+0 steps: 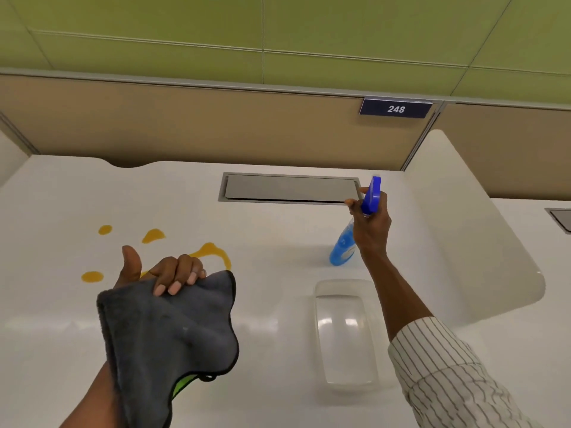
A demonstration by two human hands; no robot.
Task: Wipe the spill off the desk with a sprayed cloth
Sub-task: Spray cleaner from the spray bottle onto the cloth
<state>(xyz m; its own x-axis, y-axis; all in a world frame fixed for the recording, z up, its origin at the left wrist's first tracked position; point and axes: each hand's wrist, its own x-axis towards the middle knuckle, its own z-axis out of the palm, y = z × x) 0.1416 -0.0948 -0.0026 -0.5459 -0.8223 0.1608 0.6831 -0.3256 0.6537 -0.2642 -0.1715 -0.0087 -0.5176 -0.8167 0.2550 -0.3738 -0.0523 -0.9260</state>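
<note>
Several orange-yellow spill patches (153,235) lie on the white desk (61,319), left of centre. My left hand (160,273) holds a grey cloth (173,335) with a black edge up over the desk, just in front of the spill; the cloth drapes over my wrist and hides part of the nearest patch. My right hand (370,223) grips the neck of a blue spray bottle (343,247) at the right. The bottle's blue trigger head points away toward the back, and its base rests on or just above the desk.
A grey cable hatch (290,188) is set into the desk at the back centre. A clear plastic tray (346,335) lies near my right forearm. A white curved divider (457,227) bounds the right side. A partition with a "248" label (395,109) stands behind.
</note>
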